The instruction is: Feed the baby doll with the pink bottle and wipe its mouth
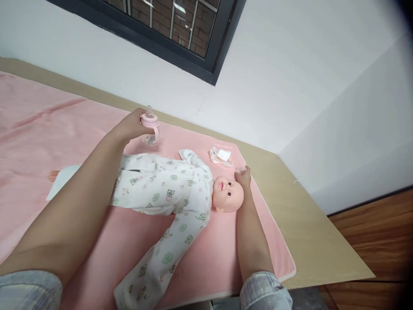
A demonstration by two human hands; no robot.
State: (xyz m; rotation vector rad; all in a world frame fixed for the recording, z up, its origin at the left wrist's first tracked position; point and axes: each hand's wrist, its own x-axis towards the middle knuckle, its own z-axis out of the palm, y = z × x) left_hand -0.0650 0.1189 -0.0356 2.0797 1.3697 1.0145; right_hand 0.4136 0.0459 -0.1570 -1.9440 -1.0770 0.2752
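Observation:
A pink-topped baby bottle (150, 122) with a clear body, side handles and a bare teat is upright in my left hand (137, 122), whose fingers wrap round it from the left. Beyond the doll's head, my right hand (244, 175) is closed on a small clear plastic cap (239, 170), partly hidden by the fingers. Between my arms a baby doll (228, 194) lies on its back, its head to the right. It wears a white printed sleepsuit (174, 183), with one long sleeve stretched toward me. My left forearm crosses over the doll's legs.
A pink blanket (213, 245) covers much of the wooden table (290, 206). Near the doll's head lies a clear plastic packet (221, 156) with a white label. A white wall and a dark-framed window (206, 64) stand behind the table; wooden panelling (380, 232) is at right.

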